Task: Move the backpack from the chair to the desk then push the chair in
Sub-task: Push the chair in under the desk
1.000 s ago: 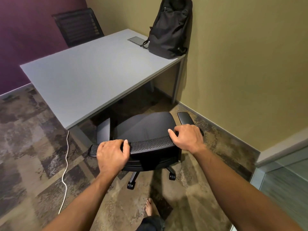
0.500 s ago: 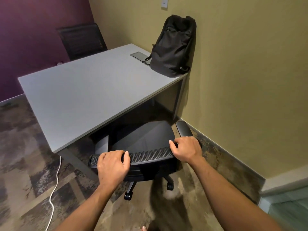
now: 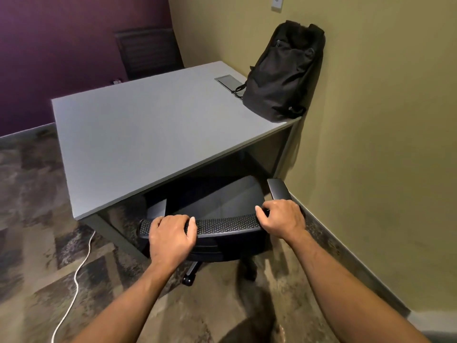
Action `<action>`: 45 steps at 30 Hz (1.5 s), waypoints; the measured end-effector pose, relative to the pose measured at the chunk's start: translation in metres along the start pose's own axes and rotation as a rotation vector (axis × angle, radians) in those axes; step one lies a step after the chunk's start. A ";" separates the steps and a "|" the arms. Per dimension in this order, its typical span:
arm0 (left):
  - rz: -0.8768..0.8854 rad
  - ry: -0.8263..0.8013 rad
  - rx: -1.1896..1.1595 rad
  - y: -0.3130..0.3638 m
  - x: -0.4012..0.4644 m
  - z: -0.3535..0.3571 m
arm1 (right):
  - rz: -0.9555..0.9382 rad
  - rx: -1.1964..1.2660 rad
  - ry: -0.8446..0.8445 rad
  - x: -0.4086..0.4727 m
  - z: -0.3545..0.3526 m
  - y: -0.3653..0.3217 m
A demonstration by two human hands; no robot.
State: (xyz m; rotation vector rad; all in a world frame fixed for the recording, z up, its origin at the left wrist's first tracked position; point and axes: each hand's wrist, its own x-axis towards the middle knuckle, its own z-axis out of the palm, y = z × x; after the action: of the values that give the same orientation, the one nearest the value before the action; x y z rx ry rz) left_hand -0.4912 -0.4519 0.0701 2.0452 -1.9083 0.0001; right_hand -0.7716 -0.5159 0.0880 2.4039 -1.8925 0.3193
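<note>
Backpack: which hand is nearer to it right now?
Right. The right hand grips the chair backrest at its end below the backpack; the left hand grips the opposite end, farther away.

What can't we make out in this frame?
Head view only:
- Front of the chair seat: hidden under the desk.
- Chair base: mostly behind the backrest; wheels blurred.
- Palm-side grip of left hand and right hand: hidden by their backs.
- Second chair: dark, blurred.
- White cable: cut off at bottom edge.

Desk top (image 3: 138,134) lies open on the left; backpack (image 3: 284,73) blocks its far right corner against the wall (image 3: 371,120).
</note>
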 end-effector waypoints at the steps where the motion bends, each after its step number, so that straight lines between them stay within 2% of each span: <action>1: -0.013 -0.007 0.009 0.008 0.004 0.002 | -0.014 0.006 0.000 0.007 0.000 0.008; 5: -0.048 -0.046 0.031 0.037 0.021 0.009 | -0.050 0.036 -0.016 0.031 0.002 0.042; 9: -0.008 -0.128 0.067 0.055 0.044 0.016 | -0.108 0.062 -0.027 0.058 0.006 0.074; 13: -0.018 -0.113 0.075 0.074 0.059 0.025 | -0.193 0.087 -0.075 0.085 0.008 0.101; 18: -0.186 -0.113 0.086 0.104 0.068 0.040 | -0.278 0.067 -0.073 0.114 0.011 0.126; 28: -0.260 -0.031 0.154 0.133 0.109 0.060 | -0.297 0.058 -0.046 0.167 0.019 0.157; 34: -0.304 -0.047 0.149 0.143 0.138 0.071 | -0.306 0.074 -0.014 0.201 0.027 0.170; 45: -0.339 -0.069 0.113 0.150 0.183 0.085 | -0.341 0.063 -0.079 0.259 0.036 0.185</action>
State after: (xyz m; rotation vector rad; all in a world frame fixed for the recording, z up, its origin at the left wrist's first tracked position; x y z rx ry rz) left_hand -0.6384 -0.6554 0.0688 2.4510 -1.6076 -0.0461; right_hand -0.8887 -0.8141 0.0907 2.7571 -1.4778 0.2671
